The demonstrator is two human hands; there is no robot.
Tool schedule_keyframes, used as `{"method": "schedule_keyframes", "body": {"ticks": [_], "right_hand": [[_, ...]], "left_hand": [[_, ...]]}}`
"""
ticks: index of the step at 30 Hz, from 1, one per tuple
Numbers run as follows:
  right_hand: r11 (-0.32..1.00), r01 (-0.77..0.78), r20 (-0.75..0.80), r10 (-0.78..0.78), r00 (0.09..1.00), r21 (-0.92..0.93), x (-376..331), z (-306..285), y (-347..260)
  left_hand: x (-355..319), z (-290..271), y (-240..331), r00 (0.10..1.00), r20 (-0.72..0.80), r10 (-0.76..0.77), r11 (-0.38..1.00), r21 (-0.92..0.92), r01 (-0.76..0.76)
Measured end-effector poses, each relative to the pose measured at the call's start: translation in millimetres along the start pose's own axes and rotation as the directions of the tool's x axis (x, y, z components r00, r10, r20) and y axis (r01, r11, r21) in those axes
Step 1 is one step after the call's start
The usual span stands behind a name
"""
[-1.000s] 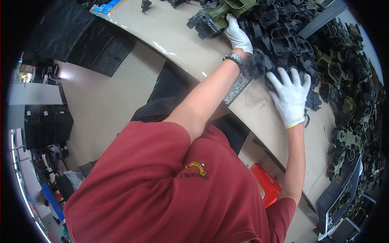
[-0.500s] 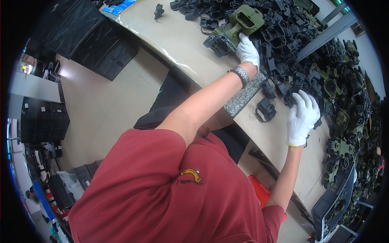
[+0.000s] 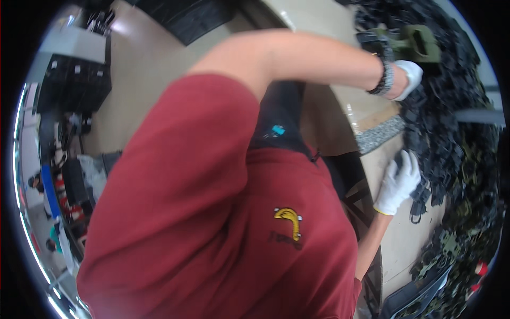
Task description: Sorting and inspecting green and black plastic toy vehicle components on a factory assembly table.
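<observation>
My left hand (image 3: 408,80), in a white glove, is at the far right end of my stretched arm, closed on an olive-green plastic housing (image 3: 425,45). The housing is boxy with a dark opening; its left part is darker and blurred. My fingers around it are mostly hidden behind the back of the hand. Nearer to me, my right hand (image 3: 398,183), also gloved in white, hovers low at the table by the dark pile, thumb and fingers apart. A dark part shows at its fingertips, and a black plastic piece (image 3: 419,202) lies just right of it.
A large pile of black plastic parts (image 3: 435,138) covers the right side of the pale table (image 3: 401,244), with green parts (image 3: 451,239) nearer. A speckled stone strip (image 3: 380,135) crosses the tabletop. A grey post (image 3: 481,117) stands at the right. Black crates (image 3: 71,87) are on the floor at left.
The view has swung round, so the table sits further right. My left hand still has the green housing, with the arm reaching further across. My right hand has come closer to the stone strip.
</observation>
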State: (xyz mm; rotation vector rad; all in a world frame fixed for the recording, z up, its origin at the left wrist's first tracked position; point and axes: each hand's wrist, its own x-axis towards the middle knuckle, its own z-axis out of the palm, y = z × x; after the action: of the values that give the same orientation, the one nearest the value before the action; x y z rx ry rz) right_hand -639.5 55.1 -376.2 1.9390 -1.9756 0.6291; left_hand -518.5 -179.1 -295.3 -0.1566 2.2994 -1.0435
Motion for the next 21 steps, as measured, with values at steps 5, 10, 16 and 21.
{"method": "schedule_keyframes", "body": {"ticks": [5,10,16,21], "right_hand": [[0.999,0.046,-0.03,-0.045,0.999,0.027,7,4,-9],[0.996,0.024,0.081,-0.017,0.997,-0.087,5,0,-17],[0.986,0.026,0.09,-0.011,0.996,-0.165,1,-13,-22],[0.981,0.013,0.059,-0.001,0.998,-0.194,12,-10,-40]], "left_hand": [[-36,40,-13,0.986,-0.153,-0.062,0.928,-0.373,0.0],[-12,74,-33,0.884,-0.414,-0.218,0.277,-0.895,-0.35],[111,151,-8,0.336,-0.796,-0.503,-0.251,-0.238,-0.938],[-35,130,1,0.274,-0.629,-0.727,0.104,-0.495,-0.862]]}}
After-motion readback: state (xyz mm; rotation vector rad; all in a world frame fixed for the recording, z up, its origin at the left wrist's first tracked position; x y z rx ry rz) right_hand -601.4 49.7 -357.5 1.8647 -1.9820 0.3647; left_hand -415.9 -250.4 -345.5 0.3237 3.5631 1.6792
